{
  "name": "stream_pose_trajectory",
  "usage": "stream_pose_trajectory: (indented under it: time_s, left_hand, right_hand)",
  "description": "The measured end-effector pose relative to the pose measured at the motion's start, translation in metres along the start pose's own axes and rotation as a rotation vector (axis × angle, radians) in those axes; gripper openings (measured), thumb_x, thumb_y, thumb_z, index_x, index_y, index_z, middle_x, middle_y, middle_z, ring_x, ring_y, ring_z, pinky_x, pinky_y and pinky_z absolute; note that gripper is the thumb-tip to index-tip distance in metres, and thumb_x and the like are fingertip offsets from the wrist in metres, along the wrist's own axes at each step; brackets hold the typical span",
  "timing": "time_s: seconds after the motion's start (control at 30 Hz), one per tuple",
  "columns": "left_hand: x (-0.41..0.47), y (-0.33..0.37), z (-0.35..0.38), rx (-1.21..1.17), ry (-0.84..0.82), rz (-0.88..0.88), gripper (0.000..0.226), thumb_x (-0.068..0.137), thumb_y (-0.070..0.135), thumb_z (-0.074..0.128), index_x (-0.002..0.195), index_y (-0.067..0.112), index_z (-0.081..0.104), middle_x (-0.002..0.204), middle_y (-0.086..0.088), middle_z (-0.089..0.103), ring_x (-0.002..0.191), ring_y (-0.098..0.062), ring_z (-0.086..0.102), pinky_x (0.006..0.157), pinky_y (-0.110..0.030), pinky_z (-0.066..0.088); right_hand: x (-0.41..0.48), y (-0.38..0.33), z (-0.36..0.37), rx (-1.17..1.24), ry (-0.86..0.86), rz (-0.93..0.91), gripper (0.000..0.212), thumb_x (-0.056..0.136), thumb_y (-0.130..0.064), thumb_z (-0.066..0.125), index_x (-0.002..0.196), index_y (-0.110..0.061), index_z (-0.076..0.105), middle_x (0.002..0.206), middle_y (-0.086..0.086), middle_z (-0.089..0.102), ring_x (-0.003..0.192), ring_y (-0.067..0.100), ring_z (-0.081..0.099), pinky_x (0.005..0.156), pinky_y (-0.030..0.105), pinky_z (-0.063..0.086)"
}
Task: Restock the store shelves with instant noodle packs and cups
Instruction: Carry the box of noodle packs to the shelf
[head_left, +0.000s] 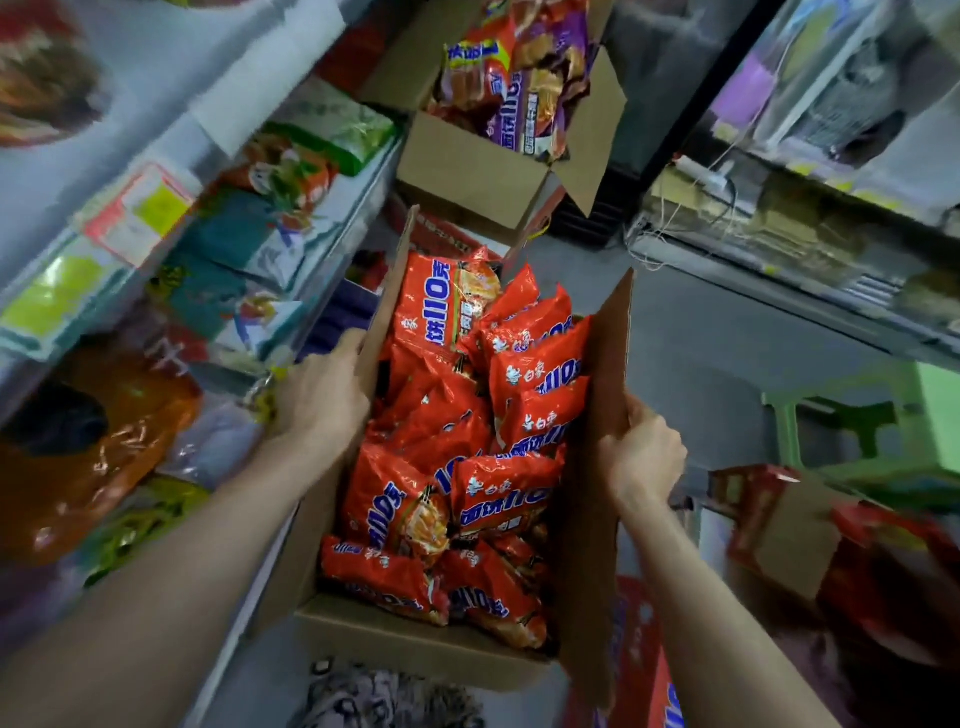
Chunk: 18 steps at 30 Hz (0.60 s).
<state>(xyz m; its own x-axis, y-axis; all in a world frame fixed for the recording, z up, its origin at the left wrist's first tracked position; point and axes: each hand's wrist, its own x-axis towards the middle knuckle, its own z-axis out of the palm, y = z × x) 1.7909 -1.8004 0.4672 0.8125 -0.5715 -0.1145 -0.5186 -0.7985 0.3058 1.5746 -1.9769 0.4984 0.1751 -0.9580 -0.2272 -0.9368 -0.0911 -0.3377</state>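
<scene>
arms outstretched, left hand (322, 397), right hand (644, 454) gripping box (415, 644) flaps

Noodle packs (457, 441) fill the box (415, 644) on the floor (727, 338); shelves (218, 249) left, second box (467, 166) behind.

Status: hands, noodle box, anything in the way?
Left hand and right hand grip the box by its side flaps. Box open, full of red noodle packs. Second box open just beyond.

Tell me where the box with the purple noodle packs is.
The purple-pack box stands open at top centre of the head view, just beyond the red-pack carton held by the left hand and right hand.
</scene>
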Motion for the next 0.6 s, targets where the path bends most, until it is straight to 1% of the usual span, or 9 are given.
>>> stream_pose_trajectory:
  time_s: [0.1,0.2,0.3,0.47,0.6]
  left_hand:
    - [0.056,-0.002,0.044,0.000,-0.032,-0.014,0.048,0.085,0.009,0.061,0.130,0.022,0.050,0.087,-0.024,0.068,0.083,-0.045,0.063,0.069,-0.047,0.048]
    - [0.105,-0.009,0.088,0.012,-0.068,-0.033,0.050,0.087,0.008,0.060,0.134,0.022,0.049,0.086,-0.025,0.068,0.082,-0.046,0.064,0.065,-0.046,0.045]
    - [0.144,-0.016,0.126,0.040,-0.043,-0.047,0.049,0.090,0.011,0.058,0.136,0.024,0.047,0.085,-0.026,0.067,0.080,-0.046,0.064,0.061,-0.044,0.043]
    - [0.203,-0.018,0.185,0.042,-0.065,-0.099,0.046,0.091,0.011,0.056,0.135,0.024,0.049,0.081,-0.025,0.066,0.077,-0.047,0.063,0.063,-0.045,0.044]
    - [0.235,-0.017,0.225,0.028,-0.062,-0.109,0.050,0.087,0.007,0.063,0.134,0.020,0.050,0.078,-0.023,0.065,0.074,-0.045,0.062,0.063,-0.049,0.047]
  right_hand:
    - [0.048,-0.017,0.044,-0.012,-0.029,0.044,0.054,0.083,-0.004,0.056,0.131,-0.028,0.061,0.105,0.016,0.073,0.099,0.041,0.066,0.088,0.045,0.053]
    - [0.092,-0.030,0.088,-0.029,-0.037,0.059,0.055,0.083,-0.004,0.057,0.132,-0.028,0.060,0.105,0.013,0.074,0.096,0.039,0.068,0.089,0.045,0.054]
    - [0.131,-0.038,0.127,-0.020,-0.052,0.080,0.057,0.084,-0.003,0.055,0.135,-0.028,0.058,0.107,0.013,0.073,0.099,0.039,0.066,0.091,0.044,0.051]
    - [0.194,-0.042,0.188,-0.011,-0.080,0.088,0.058,0.086,-0.004,0.054,0.138,-0.029,0.055,0.113,0.012,0.072,0.104,0.039,0.065,0.093,0.043,0.051]
    - [0.241,-0.040,0.232,0.004,-0.090,0.072,0.061,0.084,-0.002,0.053,0.138,-0.028,0.055,0.109,0.014,0.073,0.100,0.040,0.065,0.089,0.044,0.051]
